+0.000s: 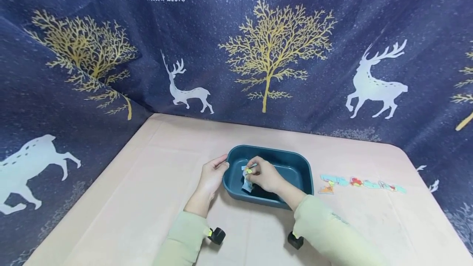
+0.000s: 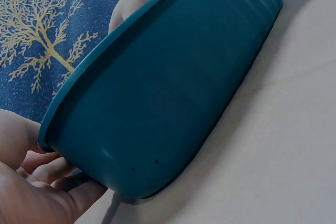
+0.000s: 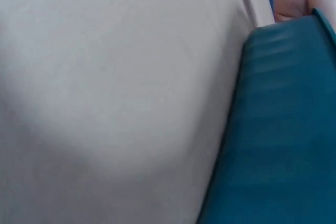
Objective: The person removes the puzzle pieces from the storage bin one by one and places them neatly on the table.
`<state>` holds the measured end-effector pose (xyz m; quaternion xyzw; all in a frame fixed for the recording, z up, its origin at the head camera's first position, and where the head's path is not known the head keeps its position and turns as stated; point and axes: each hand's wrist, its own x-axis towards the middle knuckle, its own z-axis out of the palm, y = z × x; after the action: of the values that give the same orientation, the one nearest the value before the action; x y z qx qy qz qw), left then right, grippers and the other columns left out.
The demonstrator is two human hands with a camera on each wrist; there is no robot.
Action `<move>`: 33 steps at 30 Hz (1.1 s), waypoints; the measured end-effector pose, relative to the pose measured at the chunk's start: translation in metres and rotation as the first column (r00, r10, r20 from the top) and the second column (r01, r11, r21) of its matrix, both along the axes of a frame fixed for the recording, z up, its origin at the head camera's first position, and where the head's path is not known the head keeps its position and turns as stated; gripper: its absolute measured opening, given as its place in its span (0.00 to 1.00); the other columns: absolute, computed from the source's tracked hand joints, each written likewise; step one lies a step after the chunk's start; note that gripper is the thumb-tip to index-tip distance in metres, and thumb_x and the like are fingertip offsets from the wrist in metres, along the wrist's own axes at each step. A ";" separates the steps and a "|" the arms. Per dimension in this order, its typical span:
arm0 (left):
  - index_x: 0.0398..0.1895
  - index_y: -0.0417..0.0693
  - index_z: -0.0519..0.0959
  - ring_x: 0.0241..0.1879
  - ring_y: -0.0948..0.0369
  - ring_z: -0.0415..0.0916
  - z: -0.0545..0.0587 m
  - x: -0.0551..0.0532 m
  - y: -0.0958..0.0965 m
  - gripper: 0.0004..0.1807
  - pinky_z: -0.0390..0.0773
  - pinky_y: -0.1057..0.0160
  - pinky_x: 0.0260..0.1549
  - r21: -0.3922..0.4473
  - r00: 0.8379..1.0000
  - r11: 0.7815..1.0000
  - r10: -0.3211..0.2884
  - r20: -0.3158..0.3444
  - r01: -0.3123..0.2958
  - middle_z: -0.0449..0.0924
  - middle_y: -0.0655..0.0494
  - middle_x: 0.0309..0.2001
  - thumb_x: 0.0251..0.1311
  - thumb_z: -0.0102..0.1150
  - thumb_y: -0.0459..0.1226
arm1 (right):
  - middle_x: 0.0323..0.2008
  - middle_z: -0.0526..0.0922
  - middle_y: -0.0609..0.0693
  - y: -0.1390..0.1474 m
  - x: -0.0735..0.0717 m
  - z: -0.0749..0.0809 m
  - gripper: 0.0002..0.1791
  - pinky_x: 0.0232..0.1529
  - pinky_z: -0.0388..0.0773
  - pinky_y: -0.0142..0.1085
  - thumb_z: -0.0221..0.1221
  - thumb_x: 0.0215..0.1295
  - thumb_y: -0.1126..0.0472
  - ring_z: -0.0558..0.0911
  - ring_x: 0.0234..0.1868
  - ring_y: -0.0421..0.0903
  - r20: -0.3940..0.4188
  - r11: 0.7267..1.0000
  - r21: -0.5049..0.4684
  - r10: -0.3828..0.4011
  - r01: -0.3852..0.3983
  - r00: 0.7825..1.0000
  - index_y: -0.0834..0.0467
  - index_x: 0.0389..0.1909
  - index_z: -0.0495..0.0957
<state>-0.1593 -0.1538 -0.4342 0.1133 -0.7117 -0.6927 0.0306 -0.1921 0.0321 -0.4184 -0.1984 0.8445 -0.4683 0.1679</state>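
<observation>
A dark teal basin [image 1: 292, 160] stands on the table, and my left hand [image 1: 211, 175] holds its left end. In the left wrist view the left thumb lies at the basin's rim and the fingers reach under it outside. Over the inside left part, my right hand [image 1: 267, 176] pinches a small flat piece with yellow on it, like a jigsaw puzzle piece. Below those fingertips lie light blue puzzle pieces [image 1: 247, 185], partly hidden by the hand. The right wrist view has the basin's outer wall [image 3: 283, 129]; the right fingers are out of sight there.
Right of the basin a row of joined puzzle pieces [image 1: 371, 184] lies on the pale tablecloth [image 1: 122, 200], mostly light blue with red parts. An orange piece [image 1: 327, 189] sits below its left end. A dark blue curtain [image 1: 306, 93] with deer and trees hangs behind the table.
</observation>
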 end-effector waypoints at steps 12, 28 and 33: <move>0.60 0.40 0.72 0.62 0.50 0.71 0.000 0.000 0.002 0.21 0.72 0.58 0.61 -0.039 1.000 0.999 -0.013 -0.001 0.013 0.73 0.42 0.61 0.64 0.50 0.33 | 0.36 0.85 0.59 0.031 -0.001 0.017 0.18 0.31 0.84 0.39 0.57 0.63 0.66 0.83 0.30 0.45 0.046 0.991 -0.122 -0.049 0.055 0.998 0.67 0.53 0.72; 0.60 0.40 0.73 0.61 0.51 0.72 -0.001 0.000 0.001 0.20 0.72 0.57 0.61 -0.033 1.000 0.999 0.016 0.002 -0.016 0.75 0.42 0.59 0.63 0.51 0.33 | 0.39 0.86 0.58 0.072 0.002 0.030 0.16 0.44 0.84 0.50 0.57 0.64 0.62 0.87 0.37 0.48 0.151 0.956 -0.243 -0.129 0.163 0.980 0.69 0.47 0.71; 0.60 0.41 0.73 0.61 0.50 0.71 -0.001 -0.001 0.001 0.21 0.72 0.57 0.61 -0.047 1.000 0.999 0.012 0.014 -0.011 0.74 0.43 0.60 0.64 0.51 0.34 | 0.35 0.86 0.50 0.088 0.004 0.036 0.16 0.45 0.84 0.46 0.58 0.64 0.60 0.86 0.37 0.44 0.183 0.937 -0.292 -0.142 0.191 0.973 0.67 0.46 0.70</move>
<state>-0.1599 -0.1530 -0.4350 0.1216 -0.7274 -0.6746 0.0322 -0.1886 0.1199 -0.3825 -0.1116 0.7588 -0.6210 0.1616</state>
